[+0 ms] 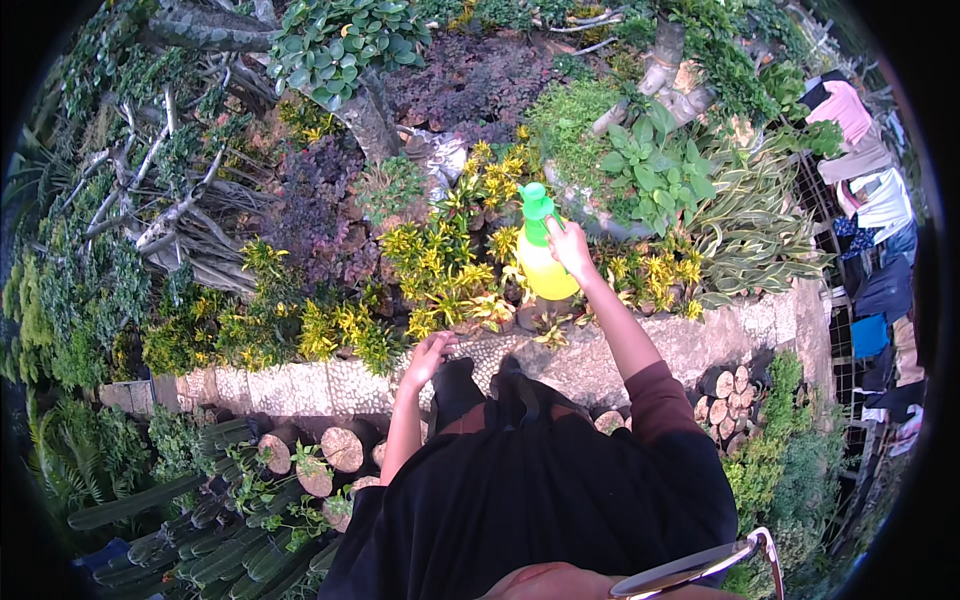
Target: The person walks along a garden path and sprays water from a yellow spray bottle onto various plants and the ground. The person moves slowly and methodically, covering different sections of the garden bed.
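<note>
My right hand (570,246) grips the green handle of a yellow spray bottle (546,262), held out over the planted bed. The bottle's green spray head (534,201) points away from me, towards the yellow-leaved croton plants (495,176). Low over the stone path, my left hand (430,357) holds nothing, its fingers loosely curled and a little apart. Close to it grow more yellow-green crotons (431,281). Beneath the bottle, pale variegated leaves (553,330) hang over the path's edge.
A pebbled stone path (300,388) runs across under my feet. Behind it lie cut logs (343,448) and columnar cacti (247,551). Bare branches (161,217) spread at left, snake plants (750,217) grow at right, and laundry (881,285) hangs on a wire fence (846,360).
</note>
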A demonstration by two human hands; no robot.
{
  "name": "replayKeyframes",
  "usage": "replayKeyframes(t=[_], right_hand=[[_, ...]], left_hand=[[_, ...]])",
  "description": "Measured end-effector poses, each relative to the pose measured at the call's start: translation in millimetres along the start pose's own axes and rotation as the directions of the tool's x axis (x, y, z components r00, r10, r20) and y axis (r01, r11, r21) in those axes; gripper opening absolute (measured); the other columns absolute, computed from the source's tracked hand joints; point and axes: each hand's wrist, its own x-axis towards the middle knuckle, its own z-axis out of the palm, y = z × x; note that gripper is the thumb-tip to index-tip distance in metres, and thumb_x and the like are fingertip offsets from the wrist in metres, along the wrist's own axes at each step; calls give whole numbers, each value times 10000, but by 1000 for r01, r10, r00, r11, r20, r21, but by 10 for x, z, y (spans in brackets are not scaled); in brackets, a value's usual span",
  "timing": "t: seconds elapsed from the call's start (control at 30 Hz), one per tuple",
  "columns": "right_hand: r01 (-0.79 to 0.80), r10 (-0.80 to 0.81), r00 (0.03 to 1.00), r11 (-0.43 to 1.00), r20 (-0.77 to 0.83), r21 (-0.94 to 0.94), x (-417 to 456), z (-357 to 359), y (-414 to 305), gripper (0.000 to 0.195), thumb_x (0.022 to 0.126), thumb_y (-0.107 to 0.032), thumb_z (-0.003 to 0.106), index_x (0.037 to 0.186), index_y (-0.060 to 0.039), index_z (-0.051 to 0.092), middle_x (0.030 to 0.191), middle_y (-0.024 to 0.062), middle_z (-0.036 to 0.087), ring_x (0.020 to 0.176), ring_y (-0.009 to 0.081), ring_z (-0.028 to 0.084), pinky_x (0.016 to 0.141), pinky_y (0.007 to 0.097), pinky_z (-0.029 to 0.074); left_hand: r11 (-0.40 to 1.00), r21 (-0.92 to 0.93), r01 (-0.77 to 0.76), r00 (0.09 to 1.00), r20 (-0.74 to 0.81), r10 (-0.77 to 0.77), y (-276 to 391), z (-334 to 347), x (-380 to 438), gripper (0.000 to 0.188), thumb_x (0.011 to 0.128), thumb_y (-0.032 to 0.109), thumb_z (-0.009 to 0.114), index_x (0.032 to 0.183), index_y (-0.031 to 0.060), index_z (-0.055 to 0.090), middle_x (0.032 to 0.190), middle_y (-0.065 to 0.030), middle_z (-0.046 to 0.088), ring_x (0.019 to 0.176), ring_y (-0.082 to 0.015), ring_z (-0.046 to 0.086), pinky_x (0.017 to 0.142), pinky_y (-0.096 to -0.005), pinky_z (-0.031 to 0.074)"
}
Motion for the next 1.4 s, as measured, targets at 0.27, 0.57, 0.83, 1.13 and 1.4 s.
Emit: replayKeyframes(t=[0.27, 0.57, 0.83, 1.13, 1.4], right_hand=[[-23, 22, 998, 999, 51, 25, -30, -36, 11, 336, 800, -326, 468, 686, -9, 465, 518, 6, 433, 359, 63, 374, 319, 202, 283], [-146, 148, 987, 988, 64, -48, -440, -291, 384, 449, 775, -385, 461, 563, 8, 501, 426, 42, 455, 363, 127, 462, 379, 264, 354], [-280, 277, 956, 960, -96, -15, -932, -616, 919, 450, 759, -378, 472, 540, 14, 507, 429, 58, 468, 363, 136, 465, 390, 282, 363], [-350, 405, 888, 902, -219, 251, -1602, -888, 1131, 376, 771, -339, 490, 620, 3, 451, 473, 26, 422, 335, 85, 376, 299, 215, 275], [-282, 307, 912, 951, -271, 129, -1782, -823, 1222, 382, 781, -343, 476, 585, -14, 464, 465, 18, 430, 341, 88, 389, 319, 227, 288]], left_hand=[[1000, -19, 10, 999, -31, -10, -9, 99, -68, 427, 828, 385, 388, 1085, 51, 459, 1004, -55, 537, 873, -145, 498, 752, -288, 373], [1000, 10, -13, 1000, 18, 12, -125, 44, 37, 423, 831, 377, 379, 1083, 48, 465, 1003, -55, 536, 879, -152, 493, 758, -295, 383], [1000, 13, -19, 996, 87, 18, 78, 262, 71, 367, 834, 324, 411, 1032, 18, 451, 933, -49, 549, 816, -115, 486, 685, -223, 377], [997, 77, -7, 981, 193, -8, 104, 468, 121, 363, 840, 303, 409, 1058, 18, 465, 925, -30, 555, 778, -87, 485, 659, -199, 363], [991, 134, -29, 949, 314, -14, -62, 509, 256, 400, 839, 368, 379, 1086, 61, 454, 989, -28, 539, 857, -108, 489, 743, -264, 370]])
